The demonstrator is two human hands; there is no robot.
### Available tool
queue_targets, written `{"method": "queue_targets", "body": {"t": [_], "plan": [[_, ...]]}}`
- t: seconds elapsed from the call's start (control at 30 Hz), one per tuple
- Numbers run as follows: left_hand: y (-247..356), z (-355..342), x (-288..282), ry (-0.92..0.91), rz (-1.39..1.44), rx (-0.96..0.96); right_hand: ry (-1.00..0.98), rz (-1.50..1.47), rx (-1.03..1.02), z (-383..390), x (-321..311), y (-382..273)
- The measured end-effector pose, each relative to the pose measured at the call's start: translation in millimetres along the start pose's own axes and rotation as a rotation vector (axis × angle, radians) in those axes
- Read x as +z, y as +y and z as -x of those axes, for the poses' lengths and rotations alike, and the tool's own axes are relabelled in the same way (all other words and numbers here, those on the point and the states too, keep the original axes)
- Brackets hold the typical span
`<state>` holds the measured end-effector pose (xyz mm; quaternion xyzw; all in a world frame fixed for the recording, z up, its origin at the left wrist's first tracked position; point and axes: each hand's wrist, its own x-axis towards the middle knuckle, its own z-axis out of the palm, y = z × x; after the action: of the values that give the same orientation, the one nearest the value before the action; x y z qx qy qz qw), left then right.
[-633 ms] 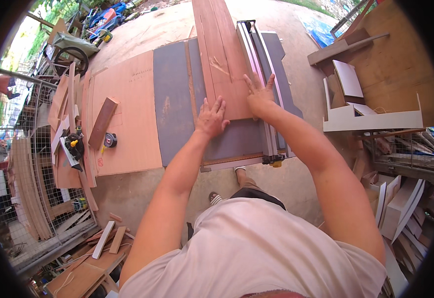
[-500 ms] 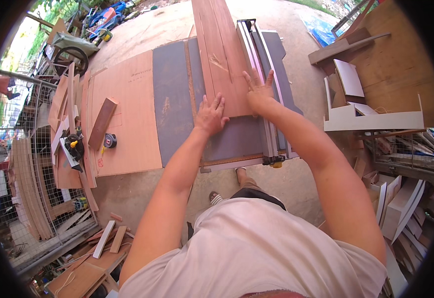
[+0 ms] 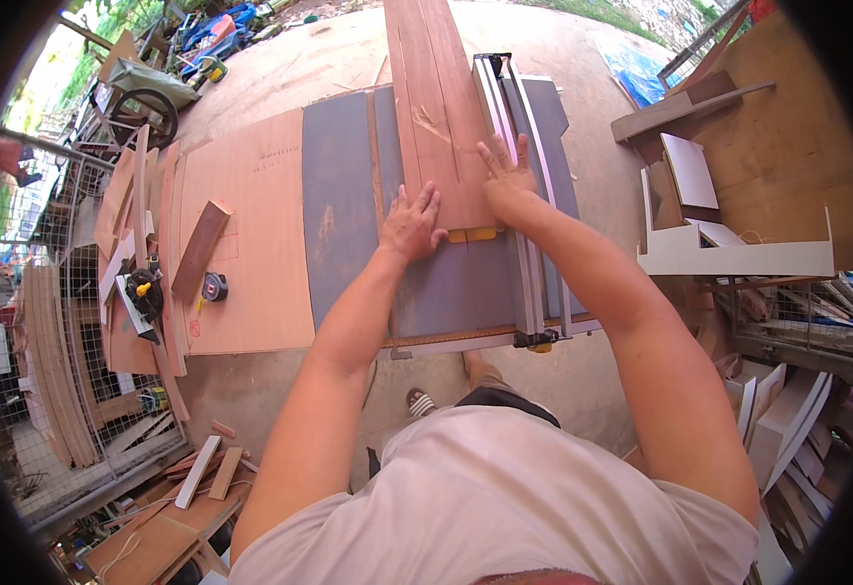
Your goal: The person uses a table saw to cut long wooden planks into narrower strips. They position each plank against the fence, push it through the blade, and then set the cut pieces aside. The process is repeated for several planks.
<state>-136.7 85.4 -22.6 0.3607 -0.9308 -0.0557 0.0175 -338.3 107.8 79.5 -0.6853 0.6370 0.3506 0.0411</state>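
Note:
A long reddish-brown wooden board (image 3: 436, 146) lies flat on the grey top of a table saw (image 3: 451, 292), reaching past the far edge. My left hand (image 3: 411, 224) rests at its near left corner, fingers spread and thumb out to the side. At the near right corner my right hand (image 3: 509, 185) lies with fingers fanned out, some of them over the long metal rip fence (image 3: 529, 297). The board's right side runs beside this fence. An orange-yellow insert (image 3: 472, 235) shows just behind the board's near end. No blade is visible.
Left of the saw, a plywood sheet (image 3: 246, 302) carries a short wood block (image 3: 202, 252) and a tape measure (image 3: 215, 286). A circular saw (image 3: 140, 292) sits farther left. Offcuts (image 3: 214, 478) lie at lower left. On the right stands a wooden bench (image 3: 777, 146) with white panels.
The board has slid slightly away relative to the saw top, uncovering the orange-yellow insert behind its near end. Both hands keep their places on it. The saw appears lower in view.

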Motion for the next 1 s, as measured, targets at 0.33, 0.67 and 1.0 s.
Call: {"method": "queue_targets", "body": {"t": [0.33,0.67,1.0], "plan": [[-19.0,-32.4,-0.3,-0.02,-0.036,-0.011,0.025,0.019,0.019,-26.7,-13.0,14.0],[-38.2,-65.9,2.3,0.035,0.008,-0.013,0.013,0.005,0.002,-55.8,-24.7,30.7],[-83.7,-146.2,-8.6,-0.075,0.064,-0.068,0.04,-0.037,-0.05,-66.7,-26.2,38.5]]}}
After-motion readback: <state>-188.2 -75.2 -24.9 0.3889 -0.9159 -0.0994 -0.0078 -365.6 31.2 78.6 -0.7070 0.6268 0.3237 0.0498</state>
